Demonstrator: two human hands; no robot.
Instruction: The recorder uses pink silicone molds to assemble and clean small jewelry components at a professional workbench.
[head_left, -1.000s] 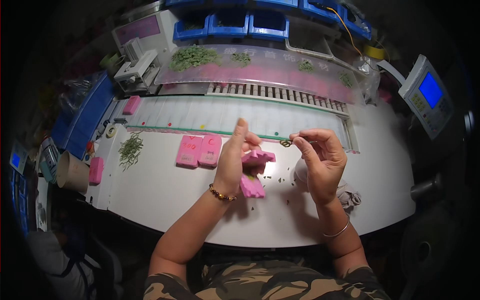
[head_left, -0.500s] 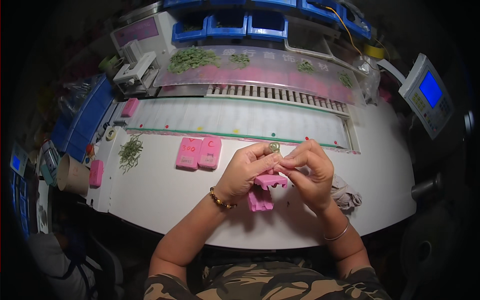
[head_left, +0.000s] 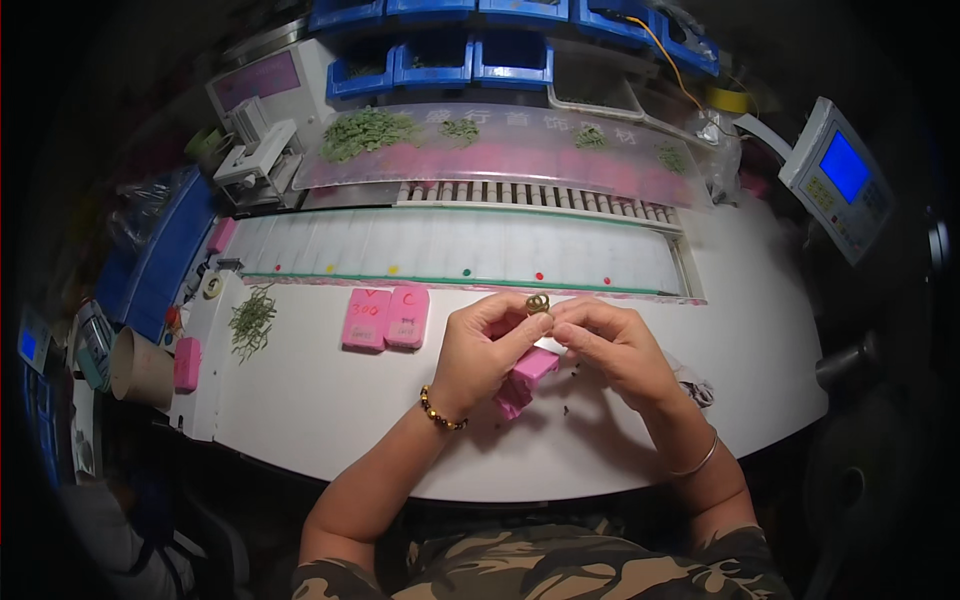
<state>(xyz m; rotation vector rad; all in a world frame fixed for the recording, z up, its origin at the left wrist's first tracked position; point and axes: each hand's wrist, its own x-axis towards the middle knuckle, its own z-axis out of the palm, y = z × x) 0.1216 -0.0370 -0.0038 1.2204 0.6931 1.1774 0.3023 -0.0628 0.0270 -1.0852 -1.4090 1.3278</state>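
Observation:
My left hand (head_left: 478, 352) is closed on a pink rubber mould (head_left: 538, 367), which hangs partly folded below my fingers above the white table. A small green looped piece (head_left: 538, 302), like wax rings, stands up from the top of the left fingers. My right hand (head_left: 622, 352) is beside it, with thumb and forefinger pinched together close to the left fingertips. Whatever lies between the right fingertips is too small or hidden to make out.
Two pink mould blocks (head_left: 386, 320) and a pile of thin green pieces (head_left: 254, 322) lie on the left. Behind runs a long white tray (head_left: 430, 245) with coloured dots. A crumpled cloth (head_left: 695, 388) sits past my right hand. A control panel (head_left: 840, 178) stands at right.
The pink mould has turned, showing a smoother face in place of its jagged edge. My right fingers have come down and nearer the left ones. The whole view has shifted slightly.

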